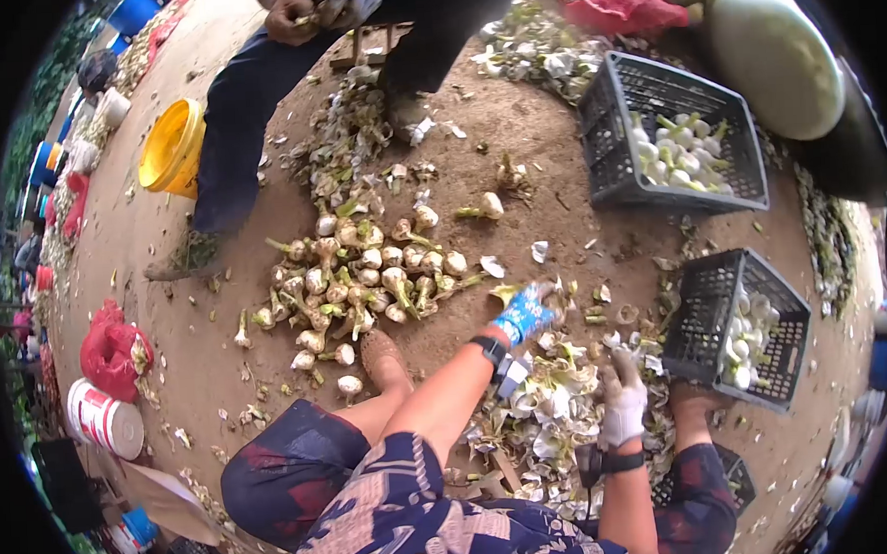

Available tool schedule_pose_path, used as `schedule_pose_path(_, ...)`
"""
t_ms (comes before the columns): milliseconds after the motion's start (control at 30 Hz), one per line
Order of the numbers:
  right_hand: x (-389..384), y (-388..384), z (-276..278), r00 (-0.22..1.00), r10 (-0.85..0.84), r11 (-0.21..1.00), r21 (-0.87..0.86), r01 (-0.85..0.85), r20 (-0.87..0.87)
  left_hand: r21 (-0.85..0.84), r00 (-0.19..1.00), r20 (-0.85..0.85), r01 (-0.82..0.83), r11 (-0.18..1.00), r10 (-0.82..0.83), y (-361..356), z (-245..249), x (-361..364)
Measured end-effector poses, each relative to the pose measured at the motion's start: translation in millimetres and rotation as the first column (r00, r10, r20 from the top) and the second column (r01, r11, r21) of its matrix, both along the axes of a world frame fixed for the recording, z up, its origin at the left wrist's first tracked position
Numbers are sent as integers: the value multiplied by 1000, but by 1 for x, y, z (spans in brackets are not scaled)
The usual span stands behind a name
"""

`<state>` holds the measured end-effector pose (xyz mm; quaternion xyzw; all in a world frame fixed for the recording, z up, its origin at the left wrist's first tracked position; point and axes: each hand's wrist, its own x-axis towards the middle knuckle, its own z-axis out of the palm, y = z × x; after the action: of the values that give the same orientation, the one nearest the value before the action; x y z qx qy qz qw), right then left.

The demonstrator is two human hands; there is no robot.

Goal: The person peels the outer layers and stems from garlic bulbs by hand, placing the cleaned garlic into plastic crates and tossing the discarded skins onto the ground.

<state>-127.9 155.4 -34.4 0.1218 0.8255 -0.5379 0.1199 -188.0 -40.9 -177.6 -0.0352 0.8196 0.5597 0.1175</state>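
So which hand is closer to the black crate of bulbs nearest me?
Right. Your right hand, white-gloved, is over the peelings just beside the crate. Your left hand, blue-gloved, is farther off, toward the pile of bulbs.

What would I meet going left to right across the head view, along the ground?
A yellow bucket, pile of garlic bulbs, left hand in a blue glove, right hand in a white glove, lower black crate.

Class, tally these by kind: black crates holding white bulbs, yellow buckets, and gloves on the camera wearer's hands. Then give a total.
Black crates holding bulbs: 2, the far crate and the near crate
Yellow bucket: 1
Gloves: 2, blue on the left hand, white on the right hand
Total: 5
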Motion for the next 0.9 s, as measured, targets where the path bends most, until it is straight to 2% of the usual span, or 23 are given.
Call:
schedule_pose_path(33, -4, 5, -5, 984, 151, 984, 111, -141, -89, 195, 996, 40, 67, 979, -76, 12, 36, 19)
schedule_pose_path(67, 1, 6, -6, 989, 141, 986, 94, -136, -41, 320, 987, 36, 137, 937, -156, 22, 75, 40)
schedule_pose_path(100, 8, 2, 3, 988, 150, 989, 1, -150, 29, 279, 972, -9, 229, 933, -236, 34, 93, 60)
schedule_pose_path(133, 16, 1, 12, 983, 163, 983, -97, -154, 87, 200, 928, 143, 313, 928, -344, 31, 136, 72)
schedule_pose_path(167, 24, 6, 20, 977, 204, 977, 45, -206, 60, 147, 966, 8, 253, 956, -257, 38, 138, 93)
schedule_pose_path(200, 29, 12, 29, 969, 246, 950, 189, -248, 36, 284, 955, 47, 268, 921, -292, 35, 156, 98)
schedule_pose_path(233, 36, 15, 53, 953, 303, 892, 348, -289, 16, 161, 958, -83, 283, 945, -273, 38, 161, 108)
schedule_pose_path(267, 47, 13, 64, 989, 80, 989, -131, -64, 123, 35, 944, -208, 270, 962, -258, 38, 166, 116)
schedule_pose_path(333, 67, 24, 78, 970, 114, 903, -430, -12, 214, -198, 887, -217, 369, 908, -408, 42, 206, 122)
schedule_pose_path(400, 82, 33, 79, 983, 181, 940, -296, -169, 15, -306, 828, -329, 361, 881, -453, 49, 227, 134)
schedule_pose_path(467, 93, 42, 83, 950, 311, 950, -18, -310, 42, -316, 806, -299, 421, 850, -511, 54, 261, 146)
schedule_pose_path(533, 110, 45, 84, 966, 253, 937, -262, -229, 60, -391, 807, -297, 385, 836, -510, 57, 266, 165)
schedule_pose_path(600, 128, 50, 107, 971, 241, 931, -286, -229, 8, -406, 779, -301, 418, 813, -551, 56, 266, 174)
schedule_pose_path(667, 145, 52, 124, 980, 181, 801, -591, -100, 79, -47, 886, -199, 419, 907, -419, 51, 260, 184)
schedule_pose_path(700, 148, 53, 131, 981, 185, 841, -509, -184, -50, 310, 940, 19, 318, 896, -340, 51, 261, 185)
schedule_pose_path(733, 156, 50, 139, 993, 108, 768, -630, -119, -56, 598, 924, 164, 187, 780, -347, 46, 263, 189)
schedule_pose_path(767, 160, 52, 152, 982, 147, 759, -622, -191, -122, 875, 832, 378, -179, 449, -405, 48, 271, 196)
schedule_pose_path(800, 157, 39, 140, 934, 62, 748, -603, -278, -353, 939, 846, 298, -175, 298, -441, 64, 279, 200)
schedule_pose_path(833, 161, 39, 130, 992, 111, 548, -828, -117, -67, 870, 864, 398, -249, 426, -308, 47, 247, 204)
schedule_pose_path(867, 161, 38, 154, 995, 103, 603, -796, -49, 17, 957, 790, 276, -277, 83, -548, 43, 235, 200)
schedule_pose_path(900, 160, 39, 149, 995, 78, 591, -807, 10, 69, 848, 870, 445, -333, 412, -212, 63, 259, 204)
